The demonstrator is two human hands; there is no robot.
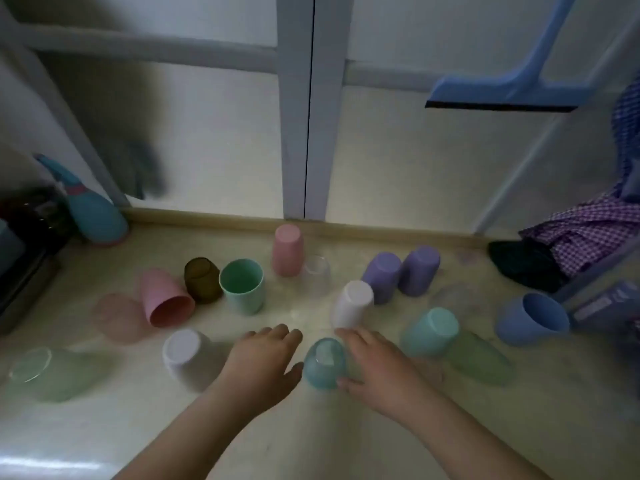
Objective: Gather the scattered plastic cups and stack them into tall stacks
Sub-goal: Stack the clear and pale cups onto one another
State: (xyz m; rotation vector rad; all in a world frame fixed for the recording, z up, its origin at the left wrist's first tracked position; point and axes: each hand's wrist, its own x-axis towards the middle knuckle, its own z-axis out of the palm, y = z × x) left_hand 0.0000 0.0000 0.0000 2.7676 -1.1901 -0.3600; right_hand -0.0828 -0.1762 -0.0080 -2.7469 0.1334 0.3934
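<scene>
Several plastic cups lie scattered on the pale floor. A translucent teal cup [323, 363] stands upside down between my hands. My left hand [266, 358] is spread flat just left of it, fingers apart. My right hand [377, 367] curls around its right side, thumb touching its base. A white cup [353, 303] and another white cup [185, 355] stand inverted nearby. A mint cup [242, 285] stands upright. A pink cup [166, 299] lies on its side; another pink cup [287, 249] is inverted. Two lilac cups [401, 275] stand at the back right.
A blue cup [533, 318] lies at the right, a teal cup [431, 332] and clear green cups [479, 358] [48, 374] lie tipped. A brown cup [202, 278] and clear cups sit mid-floor. A spray bottle [93, 213] stands back left, checked cloth [588, 230] at right, white doors behind.
</scene>
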